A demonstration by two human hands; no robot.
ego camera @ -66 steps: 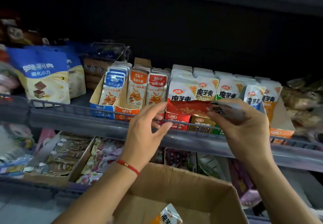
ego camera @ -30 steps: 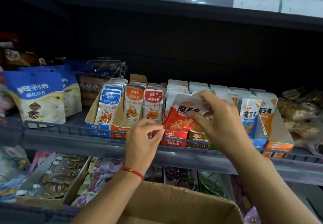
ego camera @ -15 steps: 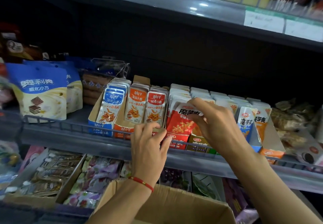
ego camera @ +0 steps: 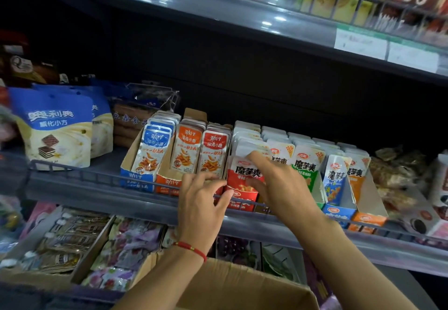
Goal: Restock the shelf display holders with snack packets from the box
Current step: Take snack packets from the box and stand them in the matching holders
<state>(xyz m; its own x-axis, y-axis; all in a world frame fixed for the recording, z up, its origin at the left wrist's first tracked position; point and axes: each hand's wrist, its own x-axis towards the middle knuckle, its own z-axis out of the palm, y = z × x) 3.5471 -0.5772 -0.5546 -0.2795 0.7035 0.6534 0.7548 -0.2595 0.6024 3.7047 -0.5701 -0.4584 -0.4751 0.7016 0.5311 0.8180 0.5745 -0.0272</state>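
Note:
A red snack packet (ego camera: pixel 243 175) stands at the front of the red display holder (ego camera: pixel 244 200) on the middle shelf. My right hand (ego camera: pixel 278 186) is on it, index finger over its top edge and thumb on its face. Curled at the holder's left front corner by the wire rail (ego camera: pixel 97 181), my left hand (ego camera: pixel 203 198) holds nothing. The open cardboard box (ego camera: pixel 242 285) sits below my arms; its inside is hidden. Green (ego camera: pixel 305 166), blue (ego camera: pixel 335 176) and orange (ego camera: pixel 356 176) packets fill the holders to the right.
Left of the red holder stand fish-snack holders (ego camera: pixel 138 179) in blue, orange and red. Blue-and-cream biscuit bags (ego camera: pixel 55 130) stand far left. The upper shelf (ego camera: pixel 242 19) overhangs. Trays of packets (ego camera: pixel 72 244) fill the lower shelf. Loose bags (ego camera: pixel 397 171) lie far right.
My right hand carried the red packet from flat in front of the shelf up and into the red holder, where it now stands upright. My left hand stayed at the holder's front. The view tilted upward.

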